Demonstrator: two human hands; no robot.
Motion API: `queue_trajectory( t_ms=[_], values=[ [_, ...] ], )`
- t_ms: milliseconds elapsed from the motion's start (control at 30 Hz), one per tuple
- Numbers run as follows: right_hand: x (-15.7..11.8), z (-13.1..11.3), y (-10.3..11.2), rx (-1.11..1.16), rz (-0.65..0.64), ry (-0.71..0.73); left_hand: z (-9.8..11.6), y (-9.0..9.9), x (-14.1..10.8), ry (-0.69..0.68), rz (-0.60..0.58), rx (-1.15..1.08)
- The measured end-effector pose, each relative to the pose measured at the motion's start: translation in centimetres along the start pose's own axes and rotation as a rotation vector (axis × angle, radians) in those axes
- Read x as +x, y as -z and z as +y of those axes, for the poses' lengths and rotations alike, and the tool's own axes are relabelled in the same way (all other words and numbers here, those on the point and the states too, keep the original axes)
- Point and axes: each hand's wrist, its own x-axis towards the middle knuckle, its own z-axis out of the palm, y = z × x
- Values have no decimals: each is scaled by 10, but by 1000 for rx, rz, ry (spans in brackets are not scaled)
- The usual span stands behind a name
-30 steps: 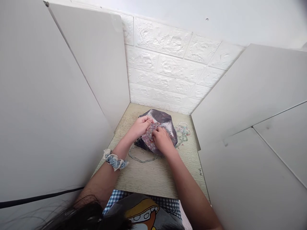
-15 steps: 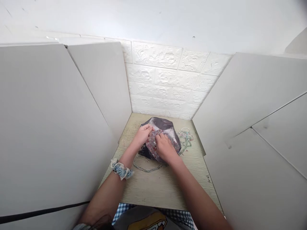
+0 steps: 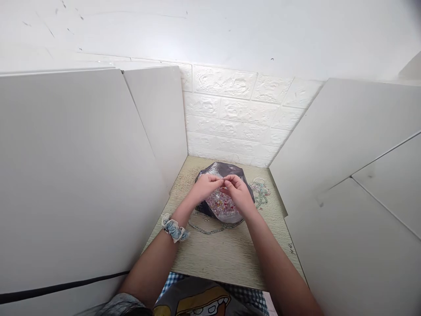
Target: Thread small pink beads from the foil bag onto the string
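A dark, shiny bag (image 3: 241,173) lies spread on the tabletop with many small pink, white and red beads (image 3: 221,205) in it. Above the beads, my left hand (image 3: 208,186) pinches with thumb and forefinger. My right hand (image 3: 238,193) pinches too, its fingertips meeting those of the left. Whatever sits between the fingertips is too small to make out. A thin strand of pale blue-green beads (image 3: 205,231) curves out from the bag's near edge. On my left forearm is a blue and white scrunchie (image 3: 175,228).
Tangled green and white bead strands (image 3: 260,192) lie right of the bag. Two small shiny bits (image 3: 290,248) rest near the right edge of the wooden tabletop (image 3: 213,259). Grey-white panels (image 3: 82,175) stand on both sides, with a white brick-patterned wall (image 3: 226,109) behind.
My right hand has risen out of the beads and met my left hand's fingertips above the bag. More of the beads shows. The view has shifted slightly.
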Motion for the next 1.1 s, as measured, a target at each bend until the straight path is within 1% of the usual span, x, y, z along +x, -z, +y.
queue_trajectory(
  t_ms=[33,100,267,600,1000,1100],
  values=[
    [0,-1,-1,103,0,-17,1,0,0,-3,-14,-8],
    [-1,-1,-3,236,3,-45,2,1,-1,0,-24,-14],
    [-1,-5,-3,388,-5,-96,5,4,-2,4,-21,-5],
    [-1,-4,-3,477,13,-95,5,4,-2,-29,-44,-25],
    [0,-2,0,541,-3,-94,8,4,-5,-76,-73,-23],
    [-1,-2,0,557,-17,-99,10,4,-6,-84,-48,-15]
  ],
)
